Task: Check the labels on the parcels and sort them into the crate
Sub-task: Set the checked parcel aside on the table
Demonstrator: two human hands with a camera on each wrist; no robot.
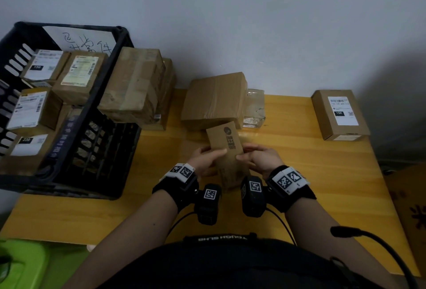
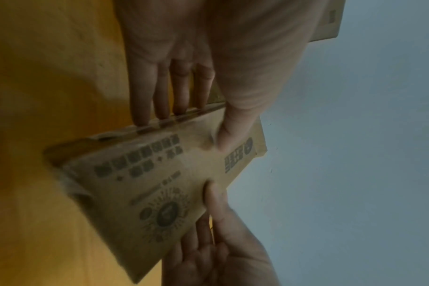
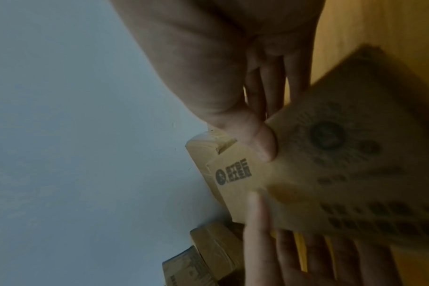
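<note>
Above the middle of the yellow wooden desk, a slim brown cardboard parcel printed with dark characters is held between the left hand and the right hand, each with its thumb on the printed face and its fingers clamped beneath. On the left, a black slatted plastic crate is filled with several brown labelled cardboard boxes, and a white handwritten paper sheet is leaned inside its far wall. More taped brown cartons are stacked beside the crate, with one white-labelled box well apart on the right.

Printed brown parcel above table, tilted
</note>
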